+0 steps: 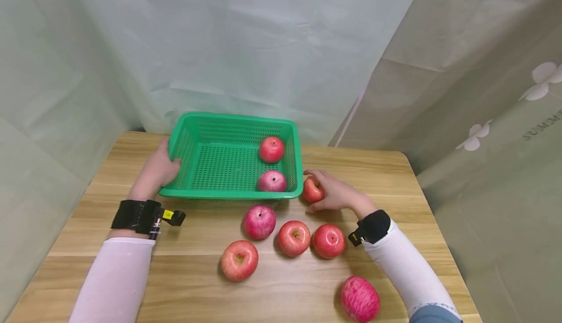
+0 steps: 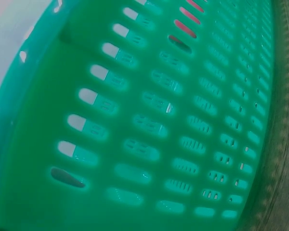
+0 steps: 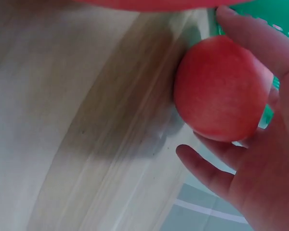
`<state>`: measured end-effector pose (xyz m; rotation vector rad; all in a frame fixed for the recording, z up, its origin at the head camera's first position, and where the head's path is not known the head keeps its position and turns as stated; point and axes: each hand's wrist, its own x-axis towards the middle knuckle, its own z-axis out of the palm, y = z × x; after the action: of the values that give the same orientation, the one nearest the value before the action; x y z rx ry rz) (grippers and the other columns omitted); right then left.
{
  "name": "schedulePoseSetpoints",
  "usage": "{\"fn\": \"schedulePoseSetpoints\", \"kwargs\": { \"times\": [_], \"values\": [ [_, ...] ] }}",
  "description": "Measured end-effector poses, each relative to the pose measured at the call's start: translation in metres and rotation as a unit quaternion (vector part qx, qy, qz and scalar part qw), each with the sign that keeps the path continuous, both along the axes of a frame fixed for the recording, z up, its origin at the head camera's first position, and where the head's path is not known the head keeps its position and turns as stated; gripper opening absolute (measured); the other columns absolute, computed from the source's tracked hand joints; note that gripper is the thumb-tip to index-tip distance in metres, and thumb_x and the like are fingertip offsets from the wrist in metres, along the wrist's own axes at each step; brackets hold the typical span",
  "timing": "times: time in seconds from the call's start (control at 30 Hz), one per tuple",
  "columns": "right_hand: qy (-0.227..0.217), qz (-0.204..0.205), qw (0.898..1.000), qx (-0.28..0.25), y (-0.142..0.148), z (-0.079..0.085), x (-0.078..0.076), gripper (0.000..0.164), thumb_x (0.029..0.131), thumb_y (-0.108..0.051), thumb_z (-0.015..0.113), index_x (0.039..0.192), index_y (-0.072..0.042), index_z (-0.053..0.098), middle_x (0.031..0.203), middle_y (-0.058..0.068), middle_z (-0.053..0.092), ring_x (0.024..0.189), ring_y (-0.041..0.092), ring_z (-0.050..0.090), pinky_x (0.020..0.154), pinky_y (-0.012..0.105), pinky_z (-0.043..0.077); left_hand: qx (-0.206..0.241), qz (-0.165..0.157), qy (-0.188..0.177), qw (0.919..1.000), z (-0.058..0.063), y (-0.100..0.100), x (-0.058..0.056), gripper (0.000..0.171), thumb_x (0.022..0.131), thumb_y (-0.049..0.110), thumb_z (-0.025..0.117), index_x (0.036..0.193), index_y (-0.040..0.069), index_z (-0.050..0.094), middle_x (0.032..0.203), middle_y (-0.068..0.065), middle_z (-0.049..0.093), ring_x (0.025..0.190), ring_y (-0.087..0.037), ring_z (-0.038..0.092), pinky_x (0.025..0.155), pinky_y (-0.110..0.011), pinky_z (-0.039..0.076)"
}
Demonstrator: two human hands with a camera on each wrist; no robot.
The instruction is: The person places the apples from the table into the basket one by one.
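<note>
At the left end of a green plastic basket (image 1: 228, 195), my left hand (image 1: 159, 171) grips the side, the thumb over the rim. The left wrist view shows only the slotted basket wall (image 2: 149, 110) up close; the fingers are out of sight there. Inside the basket's right side sit a red apple (image 1: 271, 149) and a pinkish striped apple (image 1: 272, 181). Just right of the basket, my right hand (image 1: 335, 192) holds another red apple (image 1: 312, 190) between thumb and fingers. From the right wrist, that apple (image 3: 221, 89) appears low over the wood, with the outer fingers spread below it.
Several apples lie on the wooden table in front of the basket, among them a striped one (image 1: 259, 222), a red one (image 1: 329, 241) and a paler one (image 1: 239, 260). A dark pink apple (image 1: 360, 299) lies near the right forearm. Pale curtains (image 1: 263, 45) hang behind the table.
</note>
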<state>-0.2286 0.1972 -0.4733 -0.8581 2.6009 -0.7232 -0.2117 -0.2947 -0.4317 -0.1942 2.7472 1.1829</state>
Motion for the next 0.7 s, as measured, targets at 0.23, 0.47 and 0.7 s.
{"fn": "schedulePoseSetpoints", "kwargs": {
  "times": [0.23,0.47,0.7],
  "values": [
    [-0.007,-0.008,1.0,-0.005,0.0036,0.0022,-0.0016,0.099,0.078,-0.026,0.097,0.159,-0.013,0.042,0.15,0.011,0.054,0.138,0.03,0.051,0.117,0.05,0.043,0.006,-0.004,0.001,1.0,-0.0007,0.0003,-0.0006,0.073,0.111,0.013,0.042,0.169,-0.001,0.0,0.146,-0.045,0.041,0.103,-0.047,0.059,0.074,-0.048,0.055],
    [0.012,0.001,1.0,0.014,0.0021,0.0014,0.0002,0.092,0.079,-0.026,0.096,0.156,-0.013,0.047,0.153,0.016,0.05,0.142,0.034,0.049,0.116,0.052,0.043,-0.002,-0.003,0.001,1.0,-0.0007,0.0001,-0.0013,0.074,0.111,0.014,0.043,0.169,-0.002,-0.001,0.146,-0.046,0.041,0.103,-0.047,0.058,0.075,-0.049,0.055],
    [0.022,0.004,1.0,0.016,0.0004,0.0022,0.0022,0.082,0.081,-0.023,0.094,0.152,-0.014,0.052,0.15,0.017,0.052,0.136,0.035,0.053,0.111,0.054,0.047,-0.006,-0.004,0.009,0.9999,-0.0017,-0.0004,-0.0012,0.072,0.11,0.012,0.044,0.168,-0.003,0.003,0.142,-0.045,0.043,0.1,-0.046,0.059,0.072,-0.046,0.054]
  ]
}}
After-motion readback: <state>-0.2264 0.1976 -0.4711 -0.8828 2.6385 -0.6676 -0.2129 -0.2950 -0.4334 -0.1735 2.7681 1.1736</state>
